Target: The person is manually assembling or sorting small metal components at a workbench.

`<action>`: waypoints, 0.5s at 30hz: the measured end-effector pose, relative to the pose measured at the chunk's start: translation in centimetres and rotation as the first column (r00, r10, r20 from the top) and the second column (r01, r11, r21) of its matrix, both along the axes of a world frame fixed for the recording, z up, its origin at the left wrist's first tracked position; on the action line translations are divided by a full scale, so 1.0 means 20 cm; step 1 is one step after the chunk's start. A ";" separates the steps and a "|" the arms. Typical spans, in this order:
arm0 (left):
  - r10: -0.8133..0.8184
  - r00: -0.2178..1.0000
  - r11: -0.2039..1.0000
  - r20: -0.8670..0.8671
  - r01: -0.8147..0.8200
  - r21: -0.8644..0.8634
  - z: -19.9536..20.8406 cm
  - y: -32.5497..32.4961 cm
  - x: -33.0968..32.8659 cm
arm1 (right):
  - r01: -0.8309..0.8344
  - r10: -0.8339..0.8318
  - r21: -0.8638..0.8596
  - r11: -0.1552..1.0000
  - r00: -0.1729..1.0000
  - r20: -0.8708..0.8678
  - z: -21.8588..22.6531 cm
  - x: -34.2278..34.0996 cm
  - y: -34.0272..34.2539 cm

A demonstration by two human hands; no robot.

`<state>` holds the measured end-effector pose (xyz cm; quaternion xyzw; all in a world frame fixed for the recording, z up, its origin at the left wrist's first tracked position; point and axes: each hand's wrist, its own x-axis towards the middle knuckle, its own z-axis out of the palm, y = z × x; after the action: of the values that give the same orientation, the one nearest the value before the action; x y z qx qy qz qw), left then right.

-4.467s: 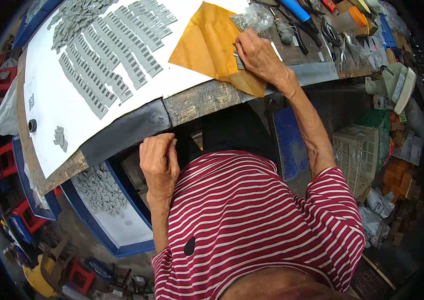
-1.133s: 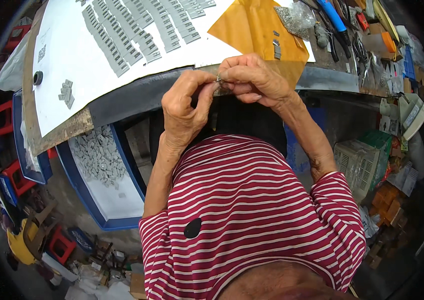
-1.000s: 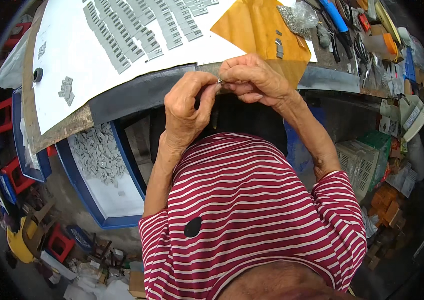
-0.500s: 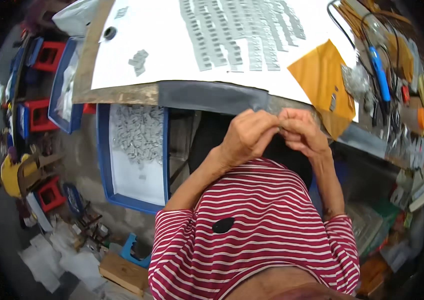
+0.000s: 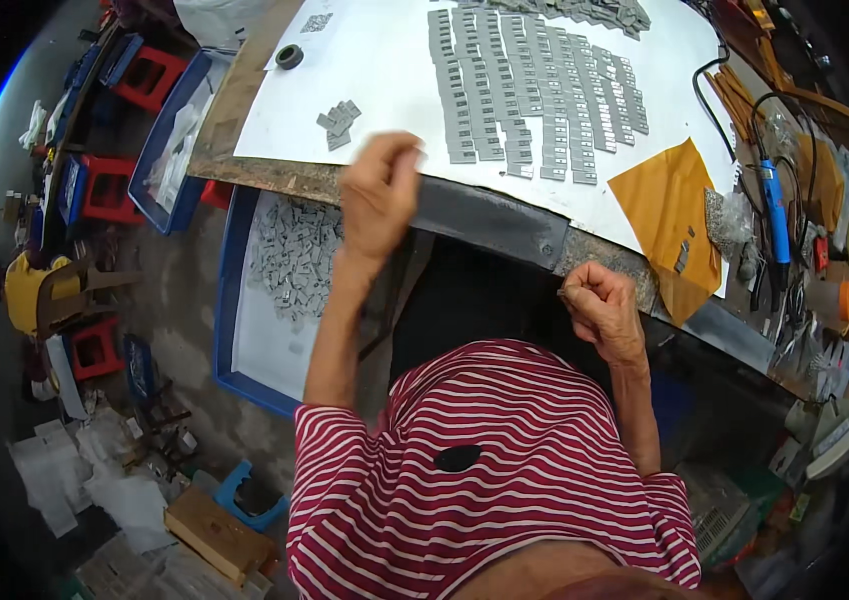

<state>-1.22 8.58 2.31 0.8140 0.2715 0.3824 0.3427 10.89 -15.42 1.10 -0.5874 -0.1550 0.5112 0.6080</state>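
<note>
My left hand (image 5: pixel 377 195) is raised at the table's front edge, just right of a small pile of grey pieces (image 5: pixel 339 124). Its fingers are bent and smeared by motion, so whether they hold anything is unclear. Below the edge, in front of my body, my right hand (image 5: pixel 607 310) is closed in a pinch. A tiny dark bit shows at its fingertips, too small to name. Rows of flat grey rectangular pieces (image 5: pixel 520 90) lie on the white sheet (image 5: pixel 385 70), with more heaped behind them.
A blue tray (image 5: pixel 227 330) of small metal-grey parts sits below the table on the left. On the table are a black ring (image 5: pixel 289 56), an orange-brown envelope (image 5: pixel 667 200) bearing a few small pieces, and a blue pen-like tool (image 5: pixel 775 210) among cables and clutter.
My hands were together with fingertips meeting; they have parted. The left has moved left and up toward the small pile, the right slightly down. The view has shifted too.
</note>
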 end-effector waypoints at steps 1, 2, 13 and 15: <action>0.088 0.996 0.991 -0.029 -0.084 0.103 -0.03 0.11 -0.02 | -0.001 0.001 0.004 1.000 1.000 0.003 0.01 -0.01 -0.01; 0.119 0.993 0.986 0.013 -0.120 0.118 -0.09 0.22 -0.06 | -0.012 0.012 0.001 1.000 0.999 0.040 0.02 -0.02 -0.01; 0.374 0.902 0.854 -0.214 -0.245 0.459 -0.33 0.50 -0.09 | -0.012 0.020 -0.048 0.999 0.987 0.162 -0.03 -0.02 -0.03; 0.374 0.903 0.858 -0.211 -0.251 0.448 -0.31 0.49 -0.08 | -0.015 0.025 -0.048 0.999 0.979 0.201 -0.05 -0.02 -0.03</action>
<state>-2.87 18.35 -3.98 0.8590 0.3620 0.3581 0.0532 10.53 -16.01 0.17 -0.6483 -0.2097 0.4588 0.5703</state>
